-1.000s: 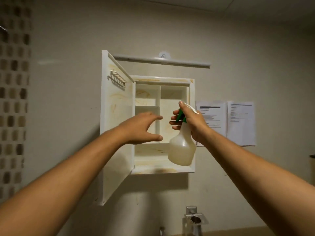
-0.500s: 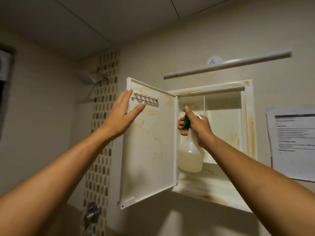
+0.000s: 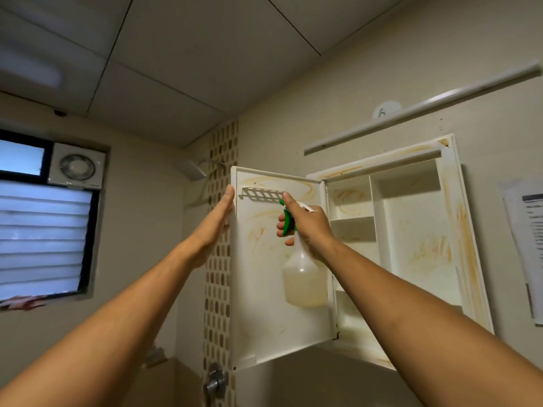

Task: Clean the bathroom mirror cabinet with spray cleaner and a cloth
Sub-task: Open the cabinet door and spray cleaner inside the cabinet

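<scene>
Both hands have shifted left. The left hand (image 3: 217, 221) has slid off the rack to the door's free edge, and the right hand (image 3: 308, 227) has brought the bottle from the cabinet opening to the door's inner face.

The left hand's fingers lie straight against that edge near its top corner, holding nothing. The right hand is curled round the neck of the one translucent white plastic spray bottle with a green trigger (image 3: 304, 280).

Behind the bottle, the one white plastic cabinet door (image 3: 261, 304), streaked orange-brown, stands open, with one slotted rack (image 3: 261, 194) along its top edge. Beyond it, the one white wall cabinet (image 3: 411, 230) shows two columns of stained compartments.

Farther off are one long light bar (image 3: 426, 110), one printed paper sheet (image 3: 529, 245), one shower head (image 3: 192, 170) and one louvred window (image 3: 44, 239) with one round fan (image 3: 77, 167).
</scene>
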`<action>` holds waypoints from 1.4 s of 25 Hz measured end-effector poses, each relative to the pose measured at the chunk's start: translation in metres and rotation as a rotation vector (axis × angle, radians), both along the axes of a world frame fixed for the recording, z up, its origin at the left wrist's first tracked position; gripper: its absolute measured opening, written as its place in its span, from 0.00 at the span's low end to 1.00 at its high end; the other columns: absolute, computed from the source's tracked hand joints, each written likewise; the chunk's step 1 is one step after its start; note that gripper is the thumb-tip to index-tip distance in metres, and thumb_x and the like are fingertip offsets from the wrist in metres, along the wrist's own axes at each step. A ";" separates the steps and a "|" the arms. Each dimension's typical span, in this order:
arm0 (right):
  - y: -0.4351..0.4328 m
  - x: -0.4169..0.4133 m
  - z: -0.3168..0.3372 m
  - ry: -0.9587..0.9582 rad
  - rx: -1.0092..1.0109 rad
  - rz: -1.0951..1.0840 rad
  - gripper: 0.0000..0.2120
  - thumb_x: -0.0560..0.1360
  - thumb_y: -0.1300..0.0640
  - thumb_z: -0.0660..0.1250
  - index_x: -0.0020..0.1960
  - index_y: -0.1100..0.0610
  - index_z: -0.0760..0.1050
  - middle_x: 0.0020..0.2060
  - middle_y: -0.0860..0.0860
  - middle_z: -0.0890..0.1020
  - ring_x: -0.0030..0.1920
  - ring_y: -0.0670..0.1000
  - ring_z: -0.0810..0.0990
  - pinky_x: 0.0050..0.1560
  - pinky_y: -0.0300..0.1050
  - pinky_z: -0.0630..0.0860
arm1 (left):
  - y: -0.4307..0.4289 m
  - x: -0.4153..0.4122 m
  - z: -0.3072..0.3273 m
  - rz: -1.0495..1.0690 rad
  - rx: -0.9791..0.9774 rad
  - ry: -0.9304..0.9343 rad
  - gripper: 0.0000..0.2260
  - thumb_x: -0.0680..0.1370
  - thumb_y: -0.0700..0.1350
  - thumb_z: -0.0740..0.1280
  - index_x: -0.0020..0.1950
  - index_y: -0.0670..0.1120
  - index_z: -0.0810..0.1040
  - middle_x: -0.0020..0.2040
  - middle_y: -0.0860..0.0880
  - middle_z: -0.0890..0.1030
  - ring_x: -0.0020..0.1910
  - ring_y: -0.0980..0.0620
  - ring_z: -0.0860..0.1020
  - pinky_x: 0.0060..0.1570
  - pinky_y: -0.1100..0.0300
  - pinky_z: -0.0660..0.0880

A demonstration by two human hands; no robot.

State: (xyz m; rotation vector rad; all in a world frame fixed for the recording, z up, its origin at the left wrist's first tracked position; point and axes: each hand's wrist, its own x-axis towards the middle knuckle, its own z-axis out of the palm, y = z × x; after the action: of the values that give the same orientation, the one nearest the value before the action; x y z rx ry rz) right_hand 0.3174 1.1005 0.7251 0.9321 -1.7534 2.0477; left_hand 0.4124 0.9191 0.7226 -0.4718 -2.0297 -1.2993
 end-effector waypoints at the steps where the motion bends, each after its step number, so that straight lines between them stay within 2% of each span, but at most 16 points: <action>1: 0.001 -0.002 -0.001 0.006 0.008 -0.006 0.27 0.75 0.35 0.70 0.46 0.62 0.83 0.35 0.56 0.84 0.34 0.54 0.84 0.34 0.46 0.78 | 0.000 -0.001 0.000 -0.004 0.004 -0.008 0.24 0.83 0.67 0.44 0.79 0.63 0.54 0.68 0.71 0.63 0.74 0.65 0.60 0.80 0.52 0.53; 3: 0.010 -0.011 -0.003 -0.004 0.007 -0.083 0.27 0.75 0.35 0.70 0.45 0.62 0.83 0.32 0.54 0.83 0.31 0.52 0.81 0.32 0.45 0.77 | -0.002 -0.002 -0.003 0.000 0.001 -0.025 0.26 0.83 0.67 0.44 0.80 0.62 0.53 0.70 0.70 0.62 0.73 0.65 0.60 0.79 0.52 0.53; 4: 0.019 -0.018 -0.005 -0.019 -0.006 -0.144 0.26 0.75 0.36 0.71 0.44 0.62 0.82 0.31 0.54 0.82 0.29 0.52 0.79 0.31 0.44 0.77 | -0.004 -0.002 -0.006 0.007 -0.005 -0.039 0.29 0.82 0.68 0.44 0.81 0.60 0.52 0.74 0.68 0.61 0.75 0.64 0.59 0.80 0.51 0.53; 7: 0.060 -0.042 -0.020 -0.074 -0.075 -0.256 0.24 0.76 0.39 0.72 0.42 0.62 0.81 0.32 0.57 0.82 0.29 0.53 0.80 0.32 0.47 0.81 | -0.010 -0.006 -0.017 0.022 -0.006 -0.093 0.36 0.79 0.72 0.46 0.84 0.57 0.49 0.83 0.58 0.55 0.80 0.60 0.56 0.81 0.48 0.52; 9: 0.085 -0.055 -0.034 -0.085 -0.106 -0.299 0.24 0.76 0.40 0.72 0.45 0.64 0.83 0.36 0.61 0.85 0.33 0.54 0.84 0.37 0.51 0.85 | -0.015 -0.011 -0.025 0.028 0.004 -0.103 0.35 0.80 0.72 0.45 0.84 0.57 0.49 0.83 0.57 0.55 0.81 0.59 0.56 0.81 0.47 0.52; 13: 0.096 -0.062 -0.070 -0.111 -0.050 -0.369 0.24 0.76 0.38 0.71 0.45 0.62 0.82 0.33 0.56 0.82 0.29 0.52 0.79 0.30 0.45 0.78 | -0.024 -0.020 -0.042 0.031 0.009 -0.121 0.34 0.81 0.71 0.45 0.84 0.58 0.49 0.83 0.58 0.54 0.81 0.59 0.55 0.81 0.45 0.52; 15: 0.081 -0.056 -0.091 -0.112 -0.009 -0.330 0.25 0.75 0.37 0.71 0.44 0.62 0.82 0.33 0.55 0.84 0.30 0.52 0.81 0.32 0.45 0.79 | -0.031 -0.026 -0.053 0.045 0.011 -0.157 0.35 0.80 0.71 0.45 0.84 0.57 0.48 0.84 0.57 0.53 0.81 0.58 0.55 0.81 0.44 0.52; 18: 0.050 -0.040 -0.116 -0.078 0.048 -0.205 0.24 0.77 0.39 0.70 0.47 0.61 0.83 0.37 0.56 0.86 0.37 0.53 0.87 0.37 0.49 0.84 | -0.036 -0.033 -0.070 0.061 0.003 -0.181 0.34 0.80 0.71 0.45 0.84 0.58 0.48 0.84 0.57 0.53 0.81 0.58 0.55 0.81 0.43 0.52; 22: 0.009 -0.023 -0.147 -0.096 0.140 -0.140 0.24 0.77 0.39 0.70 0.43 0.62 0.82 0.32 0.55 0.84 0.30 0.53 0.81 0.31 0.45 0.79 | -0.038 -0.038 -0.081 0.061 -0.001 -0.172 0.32 0.81 0.70 0.45 0.84 0.58 0.49 0.84 0.58 0.52 0.82 0.57 0.53 0.81 0.44 0.52; 26: -0.004 -0.019 -0.184 -0.120 0.235 -0.035 0.21 0.78 0.41 0.70 0.46 0.60 0.84 0.38 0.56 0.86 0.39 0.55 0.87 0.37 0.49 0.84 | -0.048 -0.039 -0.084 0.069 -0.062 -0.189 0.36 0.79 0.73 0.46 0.84 0.58 0.49 0.84 0.58 0.51 0.82 0.57 0.52 0.81 0.42 0.51; 27: -0.003 -0.020 -0.194 -0.141 0.265 -0.037 0.21 0.78 0.41 0.70 0.46 0.60 0.84 0.37 0.55 0.86 0.38 0.56 0.87 0.36 0.48 0.83 | -0.050 -0.041 -0.085 0.071 -0.079 -0.189 0.37 0.78 0.74 0.47 0.84 0.59 0.49 0.84 0.58 0.50 0.82 0.57 0.52 0.81 0.42 0.51; 30: 0.013 -0.029 -0.220 -0.209 0.297 -0.143 0.23 0.77 0.40 0.71 0.41 0.62 0.82 0.32 0.55 0.84 0.30 0.54 0.81 0.31 0.45 0.78 | -0.056 -0.047 -0.089 0.096 -0.133 -0.183 0.41 0.76 0.78 0.48 0.84 0.60 0.50 0.84 0.58 0.51 0.82 0.56 0.52 0.80 0.39 0.51; 33: 0.049 -0.045 -0.228 -0.248 0.208 -0.262 0.22 0.77 0.41 0.72 0.43 0.62 0.83 0.35 0.56 0.86 0.35 0.55 0.86 0.35 0.50 0.82 | -0.055 -0.054 -0.093 0.168 -0.179 -0.186 0.45 0.73 0.81 0.47 0.84 0.59 0.49 0.84 0.58 0.49 0.82 0.56 0.50 0.81 0.40 0.50; 35: 0.073 -0.056 -0.224 -0.264 0.146 -0.339 0.21 0.77 0.42 0.72 0.44 0.61 0.83 0.36 0.57 0.86 0.37 0.57 0.86 0.36 0.52 0.83 | -0.051 -0.057 -0.097 0.273 -0.278 -0.142 0.46 0.74 0.80 0.46 0.85 0.54 0.47 0.84 0.55 0.48 0.83 0.54 0.49 0.81 0.45 0.48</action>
State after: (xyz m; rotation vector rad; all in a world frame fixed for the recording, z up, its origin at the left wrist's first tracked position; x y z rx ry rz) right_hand 0.2616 1.1738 0.5008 0.3736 -2.0534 1.9067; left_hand 0.3551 0.8679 0.6260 -0.2181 -2.3130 -0.9150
